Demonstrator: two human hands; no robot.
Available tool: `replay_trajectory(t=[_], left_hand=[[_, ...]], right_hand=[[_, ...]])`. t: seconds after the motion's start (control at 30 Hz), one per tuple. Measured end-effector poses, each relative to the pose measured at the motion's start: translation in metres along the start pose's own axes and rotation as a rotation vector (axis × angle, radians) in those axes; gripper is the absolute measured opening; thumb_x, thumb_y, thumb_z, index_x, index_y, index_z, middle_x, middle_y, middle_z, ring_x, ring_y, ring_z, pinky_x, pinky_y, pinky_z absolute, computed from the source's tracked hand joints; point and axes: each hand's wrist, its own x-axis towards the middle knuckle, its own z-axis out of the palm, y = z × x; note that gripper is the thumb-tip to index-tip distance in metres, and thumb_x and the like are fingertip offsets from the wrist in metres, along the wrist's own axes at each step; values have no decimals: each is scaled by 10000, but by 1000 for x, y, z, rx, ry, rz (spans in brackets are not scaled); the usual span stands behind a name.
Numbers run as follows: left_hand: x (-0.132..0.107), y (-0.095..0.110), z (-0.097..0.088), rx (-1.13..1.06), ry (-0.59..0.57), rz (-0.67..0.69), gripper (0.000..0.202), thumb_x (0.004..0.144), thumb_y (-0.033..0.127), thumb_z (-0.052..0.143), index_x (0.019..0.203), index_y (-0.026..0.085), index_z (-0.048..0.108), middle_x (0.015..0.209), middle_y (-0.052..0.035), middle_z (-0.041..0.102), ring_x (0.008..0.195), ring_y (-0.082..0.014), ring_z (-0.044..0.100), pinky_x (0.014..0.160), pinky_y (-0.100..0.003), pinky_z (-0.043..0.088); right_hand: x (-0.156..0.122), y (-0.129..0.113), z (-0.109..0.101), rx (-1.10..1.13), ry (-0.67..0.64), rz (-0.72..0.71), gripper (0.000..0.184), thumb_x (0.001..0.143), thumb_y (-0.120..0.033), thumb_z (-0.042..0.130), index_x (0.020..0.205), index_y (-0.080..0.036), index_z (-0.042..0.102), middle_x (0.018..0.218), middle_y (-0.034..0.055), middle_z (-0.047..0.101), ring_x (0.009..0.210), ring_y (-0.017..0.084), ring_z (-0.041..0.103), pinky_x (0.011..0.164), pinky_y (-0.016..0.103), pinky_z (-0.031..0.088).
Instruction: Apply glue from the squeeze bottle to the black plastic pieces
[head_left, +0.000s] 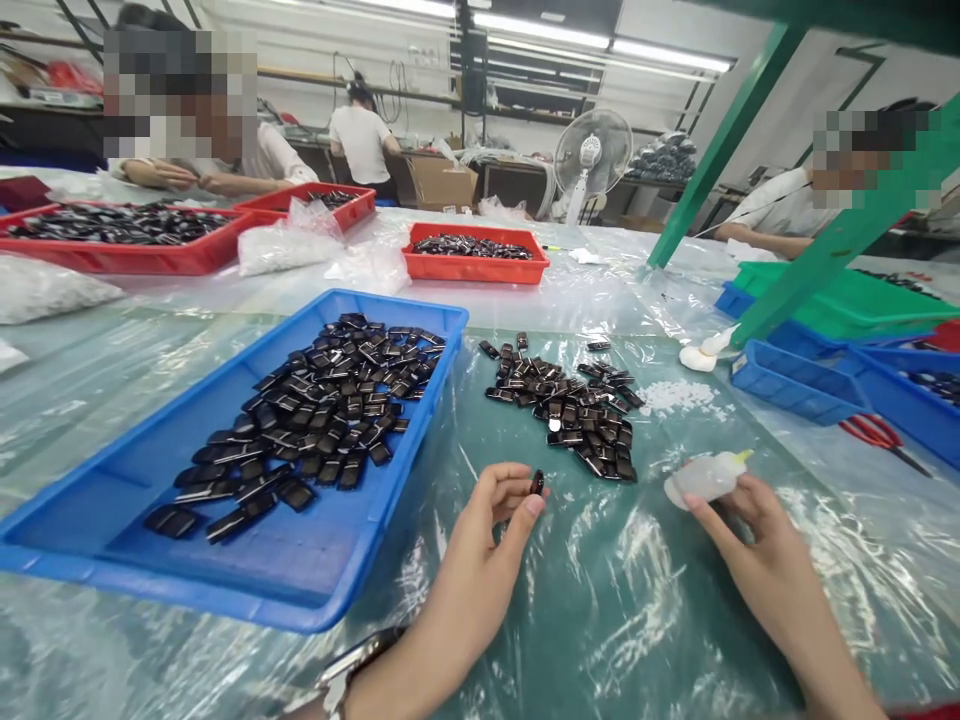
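My left hand (499, 520) pinches a small glossy black plastic part (538, 483) between thumb and fingertips, above the plastic-covered table. In my right hand (757, 530) is a translucent white squeeze bottle (705, 478) with a yellowish tip, tilted on its side. Beyond both hands lies a loose heap of the same black parts (577, 410). One of them carries a white spot. A scatter of small white pieces (679, 397) lies right of the heap. To the left stands a blue tray (322, 590) with many black parts spread inside.
Red trays (472, 268) of black parts stand further back, beside clear plastic bags (289, 245). At right are a small blue bin (799, 380), red-handled scissors (874, 432), a green tray (832, 300) and a slanting green post (847, 225). Other people sit around the table.
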Motion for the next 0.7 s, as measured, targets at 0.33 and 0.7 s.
replay_trajectory(t=[0.33, 0.7], left_hand=[[-3, -4, 4, -10, -26, 50, 296, 985, 418, 522, 1164, 207, 625, 1208, -111, 687, 1164, -278, 633, 1019, -442, 477], [-15, -11, 8, 163, -99, 457, 219, 1013, 200, 500, 1197, 222, 618, 1149, -69, 678, 1059, -216, 651, 921, -362, 531]], right_hand=[[-41, -33, 37, -354, -264, -601, 196, 981, -346, 553, 1140, -263, 633, 1031, 67, 703, 899, 244, 687, 713, 352, 565], [-35, -45, 57, -282, -347, -702, 162, 993, -182, 457, 919, -230, 593, 842, 36, 628, 777, 198, 630, 661, 297, 534]])
